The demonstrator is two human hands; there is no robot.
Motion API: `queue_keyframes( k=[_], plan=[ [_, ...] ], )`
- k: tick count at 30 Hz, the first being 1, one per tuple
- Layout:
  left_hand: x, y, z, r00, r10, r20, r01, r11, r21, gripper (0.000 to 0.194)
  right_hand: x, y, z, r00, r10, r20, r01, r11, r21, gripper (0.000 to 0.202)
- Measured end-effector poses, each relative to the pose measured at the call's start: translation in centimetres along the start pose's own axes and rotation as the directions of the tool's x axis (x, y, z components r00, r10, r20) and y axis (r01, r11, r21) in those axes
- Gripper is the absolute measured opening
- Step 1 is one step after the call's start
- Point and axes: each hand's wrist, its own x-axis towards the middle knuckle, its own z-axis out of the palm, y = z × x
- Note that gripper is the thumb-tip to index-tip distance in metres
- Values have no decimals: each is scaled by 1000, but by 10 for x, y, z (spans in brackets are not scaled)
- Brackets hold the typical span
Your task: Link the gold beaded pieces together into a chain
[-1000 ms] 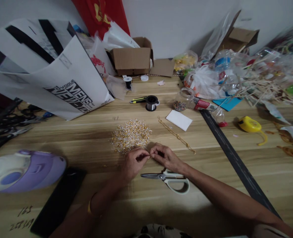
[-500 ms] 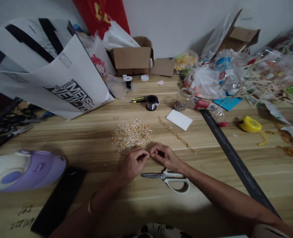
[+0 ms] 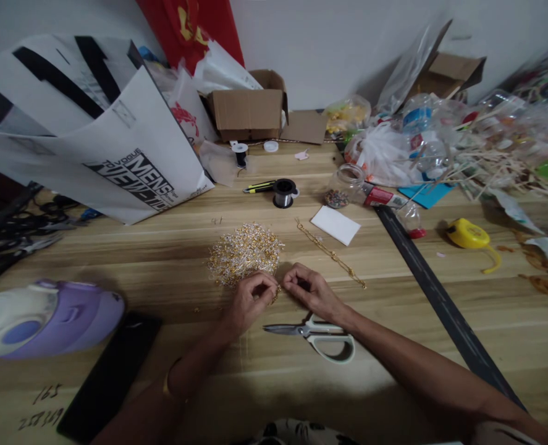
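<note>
One small gold chain (image 3: 275,296) pinched in left hand (image 3: 249,304), frame centre; right hand (image 3: 314,293) narrow, can't tell if holding anything. Bead pile (image 3: 246,252) mid-frame, scissors (image 3: 317,335) lower centre.

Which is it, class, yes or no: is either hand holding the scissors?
No: the scissors lie on the table, outside the grasp of the left hand and the right hand.

a small craft workspace, by its wooden table (image 3: 385,290), bead heap (image 3: 246,253), spool (image 3: 283,194) and scissors (image 3: 305,330)
</note>
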Motion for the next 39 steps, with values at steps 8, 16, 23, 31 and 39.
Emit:
queue_keyframes(
  k=[8, 16, 23, 31, 39],
  plan=[
    [0, -7, -2, 986, -144, 84, 159, 964, -214, 23, -1, 0, 0, 998, 49, -30, -47, 997, 55, 22],
    [2, -3, -1, 974, -183, 134, 219, 918, -331, 28, -2, 5, 0, 995, 92, -29, -88, 990, 110, 25],
    [3, -5, 0, 971, -207, 121, 233, 929, -288, 29, -1, -1, -1, 995, 102, 0, -99, 963, 252, 29],
    [3, -2, -1, 965, -229, 130, 257, 928, -270, 25, 0, -6, -3, 985, 108, 137, -156, 895, 418, 31],
    [0, -3, 2, 975, -190, 114, 217, 923, -318, 24, -1, -2, 0, 986, 95, 140, -142, 918, 370, 31]
  ],
)
